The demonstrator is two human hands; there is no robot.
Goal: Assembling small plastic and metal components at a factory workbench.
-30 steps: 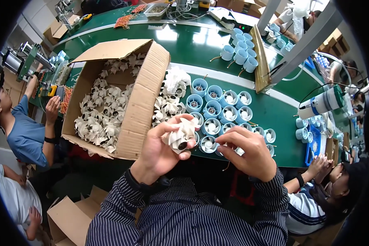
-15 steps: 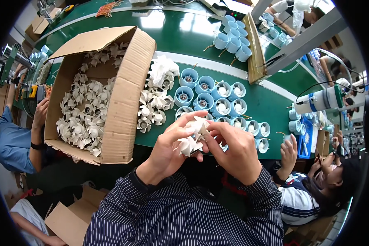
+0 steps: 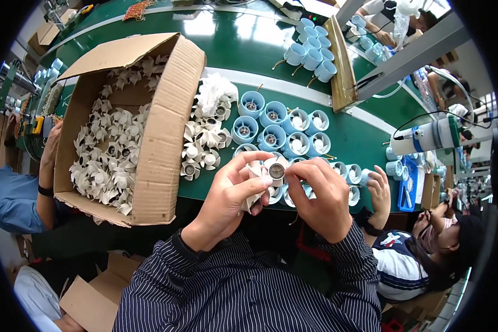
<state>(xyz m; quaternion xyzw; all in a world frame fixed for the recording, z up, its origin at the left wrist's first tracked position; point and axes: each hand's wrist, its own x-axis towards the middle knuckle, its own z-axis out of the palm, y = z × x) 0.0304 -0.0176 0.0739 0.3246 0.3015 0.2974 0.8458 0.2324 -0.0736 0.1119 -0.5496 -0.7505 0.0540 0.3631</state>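
Observation:
My left hand point(image 3: 221, 199) is closed around several white fan impellers, held above the table's near edge. One impeller point(image 3: 276, 170) faces me with its hollow hub and round metal inside showing; others are partly hidden by my fingers. With bent fingertips, my right hand point(image 3: 323, 196) grips the edge of that impeller. Just beyond my hands stand rows of light blue round housings point(image 3: 244, 128). Some show a bare motor core, and others have a white impeller point(image 3: 299, 123) seated inside. Loose impellers point(image 3: 196, 149) lie on the table to the left of these rows.
A large cardboard box point(image 3: 159, 149) of impellers tilts at the left. White plastic wrapping point(image 3: 216, 94) lies beside it. More blue housings point(image 3: 311, 58) stand by a wooden board point(image 3: 342, 72). A co-worker's hand point(image 3: 379, 191) reaches in at right, near a blue tray point(image 3: 408, 185).
The impeller at my fingertips has turned so its hollow hub shows. My right fingers have shifted slightly right. The co-worker's hand at right has moved left, closer to the housings.

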